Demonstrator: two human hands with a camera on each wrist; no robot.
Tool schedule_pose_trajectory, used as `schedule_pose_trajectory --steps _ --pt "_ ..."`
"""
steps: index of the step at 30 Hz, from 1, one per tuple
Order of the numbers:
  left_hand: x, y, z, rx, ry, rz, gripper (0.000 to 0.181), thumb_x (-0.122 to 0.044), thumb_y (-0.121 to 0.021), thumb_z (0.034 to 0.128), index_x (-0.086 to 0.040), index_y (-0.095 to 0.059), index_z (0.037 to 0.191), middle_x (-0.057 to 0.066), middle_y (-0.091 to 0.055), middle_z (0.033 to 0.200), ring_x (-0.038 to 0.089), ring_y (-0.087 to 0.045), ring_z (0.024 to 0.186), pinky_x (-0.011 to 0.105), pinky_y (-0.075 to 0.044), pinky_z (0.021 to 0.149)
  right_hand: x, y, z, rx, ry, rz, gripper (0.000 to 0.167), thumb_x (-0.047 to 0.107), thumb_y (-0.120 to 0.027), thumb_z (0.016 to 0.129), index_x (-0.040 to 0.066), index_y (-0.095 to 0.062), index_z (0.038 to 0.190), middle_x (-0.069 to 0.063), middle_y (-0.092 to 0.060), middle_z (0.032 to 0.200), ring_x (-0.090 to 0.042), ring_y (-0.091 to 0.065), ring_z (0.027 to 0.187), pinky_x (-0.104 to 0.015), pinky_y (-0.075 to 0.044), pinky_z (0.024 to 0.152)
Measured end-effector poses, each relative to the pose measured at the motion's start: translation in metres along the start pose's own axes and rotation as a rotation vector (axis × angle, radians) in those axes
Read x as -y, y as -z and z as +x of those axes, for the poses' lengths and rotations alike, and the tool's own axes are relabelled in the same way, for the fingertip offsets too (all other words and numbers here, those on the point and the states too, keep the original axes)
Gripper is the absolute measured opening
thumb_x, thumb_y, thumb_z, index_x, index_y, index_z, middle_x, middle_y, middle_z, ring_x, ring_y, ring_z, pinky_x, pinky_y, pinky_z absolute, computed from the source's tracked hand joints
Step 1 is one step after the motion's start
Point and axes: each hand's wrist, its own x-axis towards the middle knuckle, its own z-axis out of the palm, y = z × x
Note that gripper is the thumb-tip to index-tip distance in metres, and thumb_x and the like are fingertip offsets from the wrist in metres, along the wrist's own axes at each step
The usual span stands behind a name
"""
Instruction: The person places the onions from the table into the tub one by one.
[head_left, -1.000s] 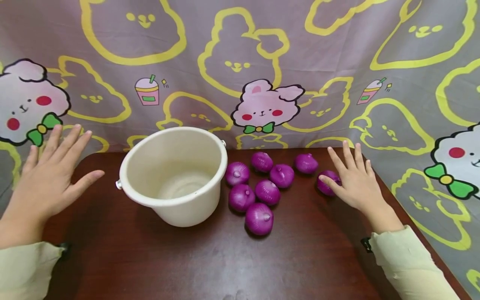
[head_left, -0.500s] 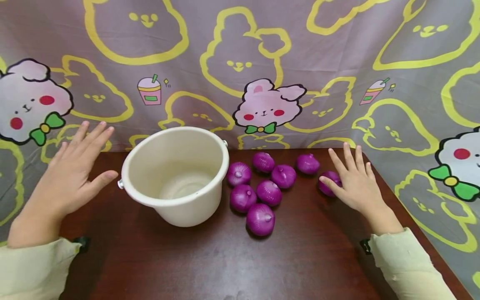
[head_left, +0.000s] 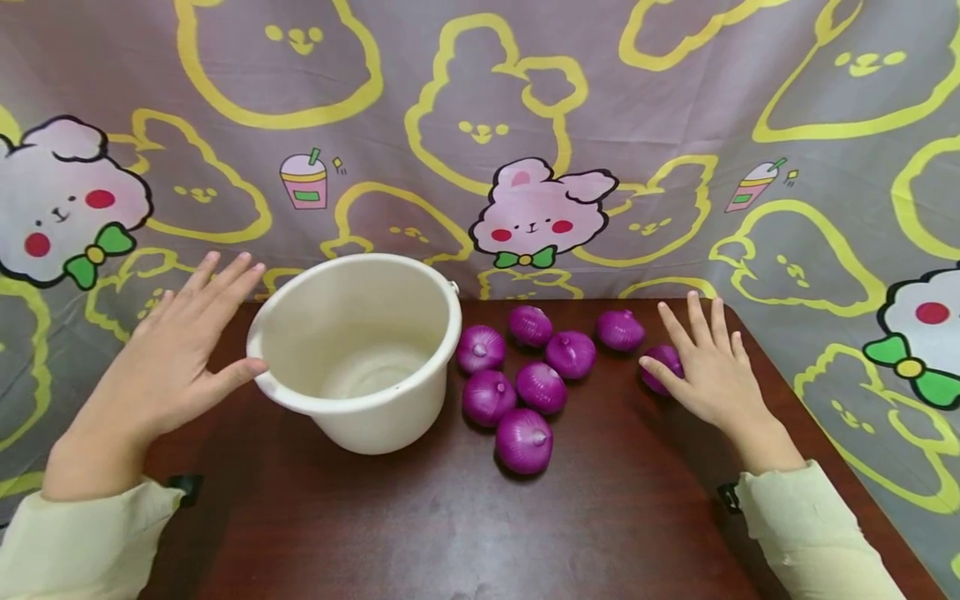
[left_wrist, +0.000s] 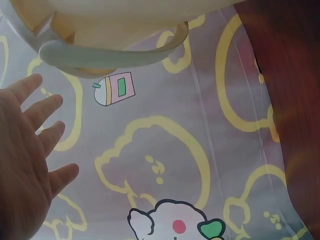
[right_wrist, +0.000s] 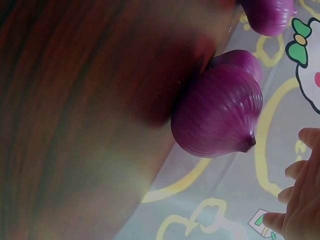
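A cream bucket [head_left: 378, 425] stands upright left of centre on the table, with nothing visible inside. My left hand [head_left: 168, 362] is spread beside its left rim, the thumb tip overlapping the rim in the head view; whether it touches I cannot tell. In the left wrist view the bucket's pale handle [left_wrist: 120, 57] shows near the fingers. Several purple onions [head_left: 523, 442] sit in a group right of the bucket. My right hand [head_left: 712, 375], fingers straight, hovers over or beside a lone onion [head_left: 660, 368] at the right, partly hiding it. In the right wrist view a large onion [right_wrist: 217, 112] lies apart from the fingers.
The dark wooden table [head_left: 450, 533] has its right edge [head_left: 832, 458] just past my right hand. A patterned curtain [head_left: 637, 100] hangs directly behind the table and along its right side.
My left hand has moved right, from well left of the bucket up to its rim. The right hand stays almost where it was. The bucket and onions have not moved on the table.
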Motion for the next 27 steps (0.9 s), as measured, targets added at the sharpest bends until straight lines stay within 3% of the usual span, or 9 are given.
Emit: schedule_pose_trajectory --steps 5,14,23,27 --pt "0.000 -0.007 0.000 -0.021 -0.021 -0.014 0.092 -0.058 -0.062 0.0869 -0.025 -0.018 0.161 0.005 -0.016 0.168 0.026 -0.001 0.157 0.071 -0.007 0.118 -0.001 -0.002 0.000 0.006 -0.009 0.016 0.085 0.064 -0.045 0.096 0.022 -0.008 0.161 -0.012 0.015 0.167 -0.038 0.025 0.150 -0.079 -0.008 0.110" --pt "0.002 -0.020 0.002 -0.086 -0.084 -0.130 0.094 -0.058 -0.067 0.0844 -0.021 -0.024 0.159 0.008 -0.025 0.165 0.028 -0.012 0.156 0.072 -0.016 0.116 -0.007 -0.007 -0.001 0.042 -0.021 0.055 0.085 0.063 -0.044 0.097 0.021 -0.008 0.161 -0.016 0.013 0.166 -0.043 0.022 0.150 -0.080 -0.007 0.110" --pt "0.000 -0.022 0.009 -0.087 -0.110 -0.101 0.095 -0.062 -0.065 0.0835 -0.016 -0.028 0.158 0.013 -0.029 0.163 0.030 -0.014 0.155 0.062 -0.018 0.121 -0.012 -0.009 0.001 0.081 -0.038 0.066 0.087 0.065 -0.044 0.096 0.022 -0.007 0.161 -0.017 0.013 0.166 -0.047 0.020 0.149 -0.080 -0.008 0.109" --pt "-0.002 -0.022 0.012 -0.052 -0.102 -0.147 0.094 -0.059 -0.066 0.0841 -0.015 -0.028 0.158 0.013 -0.029 0.163 0.032 -0.014 0.155 0.060 -0.019 0.121 -0.012 -0.009 0.002 0.097 -0.038 0.069 0.087 0.065 -0.045 0.096 0.023 -0.006 0.161 -0.017 0.013 0.166 -0.050 0.019 0.148 -0.080 -0.009 0.109"
